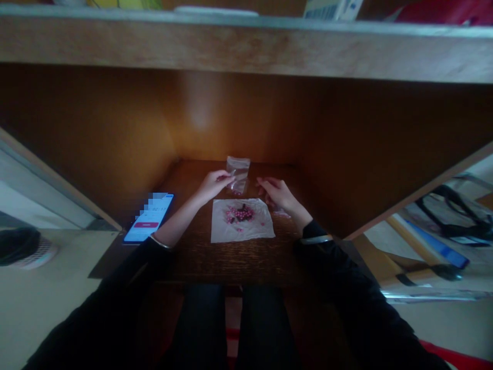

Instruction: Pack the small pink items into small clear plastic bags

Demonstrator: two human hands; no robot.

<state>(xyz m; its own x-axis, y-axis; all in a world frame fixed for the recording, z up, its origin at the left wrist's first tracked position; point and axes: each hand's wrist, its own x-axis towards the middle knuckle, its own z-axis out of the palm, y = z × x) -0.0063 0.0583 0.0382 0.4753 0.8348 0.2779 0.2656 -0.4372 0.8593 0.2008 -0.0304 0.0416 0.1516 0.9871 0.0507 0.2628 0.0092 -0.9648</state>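
Note:
A small clear zip bag (239,168) lies at the back of the brown desk, with a few tiny dark pink bits at its bottom end. The fingertips of my left hand (214,186) are closed on the bag's left side. To the right of the bag, my right hand (278,193) hovers with its fingers pinched together; whatever they hold, if anything, is too small to make out. In front of both hands, a white paper sheet (223,234) carries a heap of small pink bead-like pieces (239,214) with dark bits among them. Another clear packet (282,212) shows partly under my right wrist.
A lit phone (148,218) lies at the desk's left edge. Wooden panels (239,118) enclose the desk at the back and sides, under a shelf edge (246,49). A bin (29,249) stands on the floor at left; black straps (450,205) lie among items at right.

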